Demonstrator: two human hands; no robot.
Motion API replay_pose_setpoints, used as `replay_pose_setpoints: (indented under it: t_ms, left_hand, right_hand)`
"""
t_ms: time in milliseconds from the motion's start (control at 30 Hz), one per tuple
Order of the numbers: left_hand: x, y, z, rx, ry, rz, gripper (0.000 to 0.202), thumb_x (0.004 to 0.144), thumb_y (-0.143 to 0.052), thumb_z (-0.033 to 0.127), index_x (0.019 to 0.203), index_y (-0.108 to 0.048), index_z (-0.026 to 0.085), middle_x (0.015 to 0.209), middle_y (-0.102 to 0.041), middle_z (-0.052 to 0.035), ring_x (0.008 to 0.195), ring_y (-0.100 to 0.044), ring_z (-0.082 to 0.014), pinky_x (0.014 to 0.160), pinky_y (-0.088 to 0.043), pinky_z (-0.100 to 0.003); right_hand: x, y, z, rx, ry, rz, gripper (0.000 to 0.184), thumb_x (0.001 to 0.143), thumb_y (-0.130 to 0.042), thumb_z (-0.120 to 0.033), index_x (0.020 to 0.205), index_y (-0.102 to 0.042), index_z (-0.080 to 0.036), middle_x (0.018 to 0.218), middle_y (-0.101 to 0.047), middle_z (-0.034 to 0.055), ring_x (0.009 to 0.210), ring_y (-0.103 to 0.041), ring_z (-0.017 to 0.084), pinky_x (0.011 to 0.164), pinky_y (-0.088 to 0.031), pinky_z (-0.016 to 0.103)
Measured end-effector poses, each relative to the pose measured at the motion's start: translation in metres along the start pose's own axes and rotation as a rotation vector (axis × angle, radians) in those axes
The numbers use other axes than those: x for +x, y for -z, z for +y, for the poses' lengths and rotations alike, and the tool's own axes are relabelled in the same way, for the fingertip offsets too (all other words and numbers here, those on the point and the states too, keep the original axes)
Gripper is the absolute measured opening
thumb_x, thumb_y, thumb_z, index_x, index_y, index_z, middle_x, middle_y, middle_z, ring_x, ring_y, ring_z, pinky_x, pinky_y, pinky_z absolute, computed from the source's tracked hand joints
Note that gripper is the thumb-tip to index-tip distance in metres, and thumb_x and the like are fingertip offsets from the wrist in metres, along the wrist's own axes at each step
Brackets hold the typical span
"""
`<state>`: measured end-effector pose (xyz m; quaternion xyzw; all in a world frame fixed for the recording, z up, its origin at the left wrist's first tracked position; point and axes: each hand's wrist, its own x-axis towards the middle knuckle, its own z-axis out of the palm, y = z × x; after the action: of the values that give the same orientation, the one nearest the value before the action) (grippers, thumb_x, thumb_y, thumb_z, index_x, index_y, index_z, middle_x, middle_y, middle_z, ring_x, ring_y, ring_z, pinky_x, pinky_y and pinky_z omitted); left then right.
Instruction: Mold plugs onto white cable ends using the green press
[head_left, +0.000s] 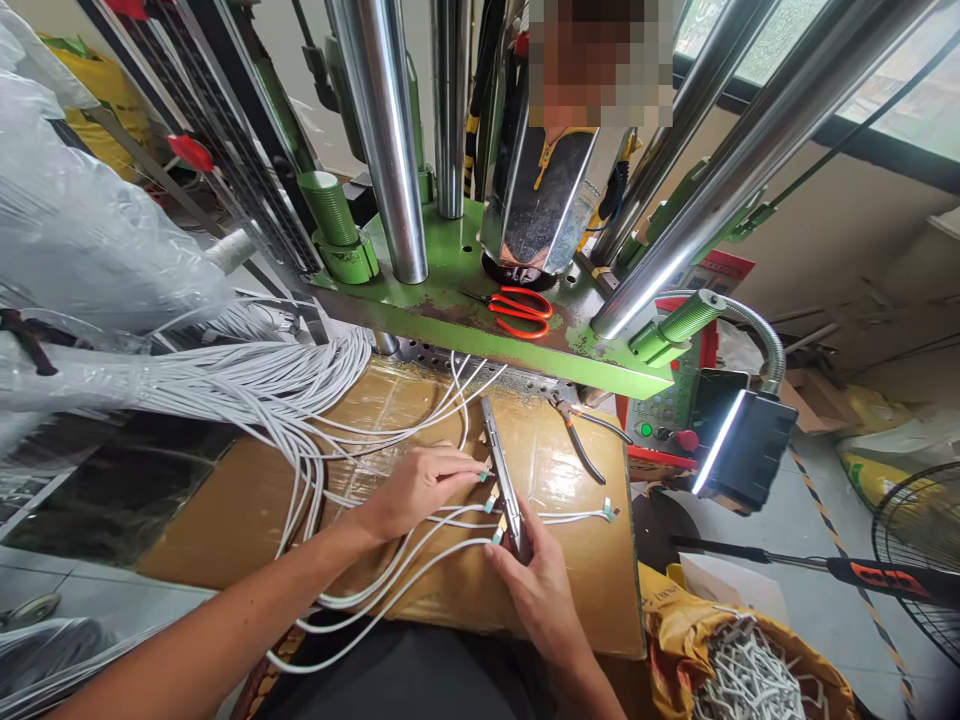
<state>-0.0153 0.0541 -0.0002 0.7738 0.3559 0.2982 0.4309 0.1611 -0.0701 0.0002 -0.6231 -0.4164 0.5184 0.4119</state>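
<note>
My right hand [538, 572] grips the near end of a narrow metal bar [501, 468], which stretches away from me over the cardboard-covered table. My left hand [426, 488] pinches the small green end of a white cable [482, 476] against the bar's left side. Nearer to me, two more cable ends with green and gold-coloured connectors [501, 528] sit along that same side. White cables [405, 580] curve from these connectors to the left. Beyond the bar, to its right, other cable ends with green tips [609, 511] lie on the cardboard.
A green machine plate [450, 335] with steel columns stands ahead, with red-handled scissors [521, 310] on it. Pliers [577, 440] lie at the right. A thick bundle of white cables [247, 385] fills the left. A lit lamp [742, 440] and a sack of white scraps [750, 670] are at the right.
</note>
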Motion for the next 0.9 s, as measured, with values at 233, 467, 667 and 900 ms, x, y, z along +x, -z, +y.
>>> replay_pose_setpoints:
  t_ms: [233, 467, 667, 900]
  left_hand:
    - [0.012, 0.026, 0.01, -0.256, 0.325, -0.012, 0.028, 0.083, -0.064, 0.034, 0.104, -0.074, 0.018, 0.101, -0.075, -0.0079, 0.092, -0.071, -0.0211, 0.083, -0.057, -0.029]
    - [0.015, 0.012, -0.005, 0.196, -0.12, 0.053, 0.019, 0.086, -0.058, 0.019, 0.091, -0.076, 0.021, 0.091, -0.077, -0.0036, 0.083, -0.071, -0.0172, 0.08, -0.057, -0.028]
    - [0.014, 0.006, -0.02, 0.272, -0.212, 0.108, 0.02, 0.088, -0.056, 0.016, 0.094, -0.075, 0.02, 0.09, -0.076, -0.0043, 0.082, -0.07, -0.0172, 0.078, -0.056, -0.029]
    - [0.014, -0.003, -0.021, 0.25, -0.11, 0.116, 0.019, 0.091, -0.053, 0.019, 0.096, -0.071, 0.02, 0.088, -0.074, -0.0039, 0.081, -0.069, -0.0153, 0.078, -0.053, -0.026]
  right_hand:
    - [0.001, -0.003, -0.008, 0.029, 0.002, 0.032, 0.064, 0.077, -0.067, -0.032, 0.136, -0.048, -0.015, 0.107, -0.066, 0.007, 0.088, -0.058, 0.019, 0.074, -0.049, 0.026]
    - [0.001, -0.003, -0.011, 0.073, 0.018, 0.031, 0.064, 0.076, -0.069, -0.033, 0.135, -0.051, -0.017, 0.105, -0.067, 0.004, 0.081, -0.058, 0.017, 0.077, -0.051, 0.026]
    - [0.002, -0.004, -0.01, 0.076, 0.013, 0.035, 0.062, 0.075, -0.069, -0.034, 0.133, -0.053, -0.017, 0.096, -0.067, 0.0028, 0.075, -0.056, 0.016, 0.072, -0.051, 0.025]
    - [0.005, 0.001, -0.003, 0.008, 0.055, -0.001, 0.064, 0.077, -0.069, -0.035, 0.135, -0.051, -0.018, 0.113, -0.067, 0.0058, 0.099, -0.06, 0.023, 0.092, -0.048, 0.031]
